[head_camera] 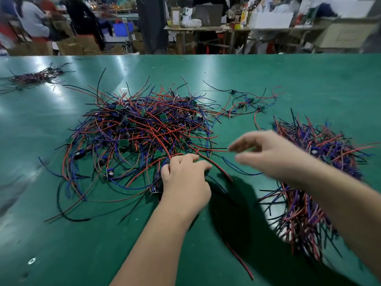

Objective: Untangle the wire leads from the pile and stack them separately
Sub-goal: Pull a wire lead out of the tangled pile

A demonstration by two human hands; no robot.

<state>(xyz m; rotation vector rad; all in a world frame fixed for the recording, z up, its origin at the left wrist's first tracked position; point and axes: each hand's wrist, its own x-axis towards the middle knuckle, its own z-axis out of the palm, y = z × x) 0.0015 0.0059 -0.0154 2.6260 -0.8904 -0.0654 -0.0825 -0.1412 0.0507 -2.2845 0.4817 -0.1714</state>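
Our left hand (183, 178) curls onto a lead (223, 174) at the pile's (140, 129) near edge. Right hand (266, 153), blurred, loosely open and empty, hovers between pile and stack (313, 153). Bare table (92, 244) nearest us.

A glossy green bench (309, 79) fills the foreground. Beyond its far edge stands a dark pillar (152, 23). Right of it, a wooden table (206, 28) carries a laptop (209, 14) and a white box (270, 19). On the left, cardboard boxes (78, 45) sit near a person in a grey top (34, 19).
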